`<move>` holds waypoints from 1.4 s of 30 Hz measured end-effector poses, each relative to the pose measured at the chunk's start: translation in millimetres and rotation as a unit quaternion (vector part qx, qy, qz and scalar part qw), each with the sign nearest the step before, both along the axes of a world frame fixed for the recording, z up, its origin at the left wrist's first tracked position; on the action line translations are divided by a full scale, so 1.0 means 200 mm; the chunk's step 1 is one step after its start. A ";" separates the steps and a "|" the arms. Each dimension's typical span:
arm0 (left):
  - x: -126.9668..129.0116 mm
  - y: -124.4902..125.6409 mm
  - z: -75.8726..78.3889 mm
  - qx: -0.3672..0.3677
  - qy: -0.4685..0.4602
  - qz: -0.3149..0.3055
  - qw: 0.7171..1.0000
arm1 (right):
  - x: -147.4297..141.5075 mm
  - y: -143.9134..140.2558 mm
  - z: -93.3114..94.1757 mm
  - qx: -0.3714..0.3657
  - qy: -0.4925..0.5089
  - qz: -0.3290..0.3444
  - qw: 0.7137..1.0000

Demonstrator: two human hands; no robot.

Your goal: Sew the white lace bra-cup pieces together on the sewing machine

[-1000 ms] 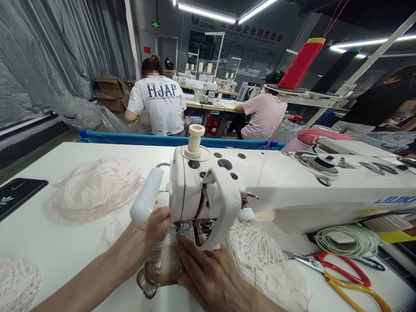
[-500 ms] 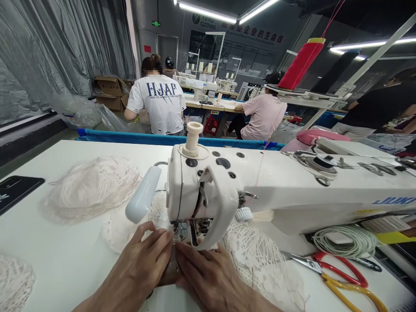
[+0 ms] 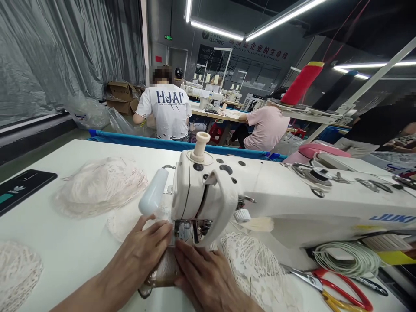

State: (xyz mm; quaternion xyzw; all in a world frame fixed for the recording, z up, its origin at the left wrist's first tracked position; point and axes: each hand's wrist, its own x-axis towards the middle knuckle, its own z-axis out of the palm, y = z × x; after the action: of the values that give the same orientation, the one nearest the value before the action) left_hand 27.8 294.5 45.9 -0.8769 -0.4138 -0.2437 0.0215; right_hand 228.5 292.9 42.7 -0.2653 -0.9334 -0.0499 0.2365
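A white JUKI sewing machine stands in front of me, its presser foot between my two hands. My left hand lies left of the foot, fingers bent and pressed together on a white lace piece. Close to the right of the foot, my right hand has its fingertips pressed down at the same work; what lies under them is mostly hidden. A second stretch of white lace spreads beside my right hand. In front of the foot, the shiny machine bed shows between my hands.
A pile of lace pieces and a phone lie at left. Scissors with red and yellow handles and a coiled cord lie at right. A red thread cone stands above. Co-workers sit beyond the blue cloth trough.
The view has tilted and shifted slightly. My left hand has slid a little away from the presser foot, uncovering more of the machine bed. My right hand stays beside the foot.
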 end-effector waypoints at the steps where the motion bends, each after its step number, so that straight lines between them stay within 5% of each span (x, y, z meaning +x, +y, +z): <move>1: 0.00 0.01 0.01 -0.002 0.002 0.004 1.000 | 0.00 0.00 0.00 -0.003 -0.001 -0.003 1.000; 8: -0.05 0.02 0.04 -0.036 0.007 0.013 0.999 | 0.01 -0.01 0.00 -0.040 -0.015 -0.016 0.999; 16: -0.42 -0.12 0.12 -0.037 0.034 0.077 0.996 | -0.03 0.00 0.22 -0.137 -0.068 0.072 0.986; 21: -0.31 -0.37 0.17 -0.123 -0.008 0.079 0.989 | -0.24 -0.08 0.26 -0.133 -0.065 0.144 0.978; 24: -0.25 -0.52 0.24 -0.266 -0.057 0.089 0.958 | -0.32 -0.13 0.22 -0.208 -0.087 0.153 0.962; 27: -0.26 -0.65 0.28 -0.407 -0.123 0.124 0.897 | -0.28 -0.18 0.22 -0.403 -0.049 0.147 0.902; 30: -0.24 -0.78 0.27 -0.479 -0.210 0.147 0.839 | -0.17 -0.24 0.28 -0.622 -0.007 0.144 0.769; 33: -0.17 -0.89 0.23 -0.564 -0.359 0.072 0.741 | -0.06 -0.34 0.32 -0.739 0.017 0.152 0.656; 36: -0.09 -0.96 0.18 -0.625 -0.456 -0.015 0.634 | 0.02 -0.47 0.31 -0.794 0.062 0.137 0.589; 39: -0.04 -1.02 0.15 -0.634 -0.453 -0.016 0.627 | 0.06 -0.59 0.25 -0.814 0.092 0.125 0.560; 42: 0.00 -1.07 0.13 -0.633 -0.427 0.006 0.646 | 0.10 -0.68 0.19 -0.807 0.102 0.138 0.565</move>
State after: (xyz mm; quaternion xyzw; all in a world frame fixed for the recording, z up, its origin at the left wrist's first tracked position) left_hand 27.6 81.0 71.1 -0.4733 -0.4354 -0.2696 -0.7167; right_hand 247.6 156.3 79.8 -0.2168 -0.5800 0.7849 0.0218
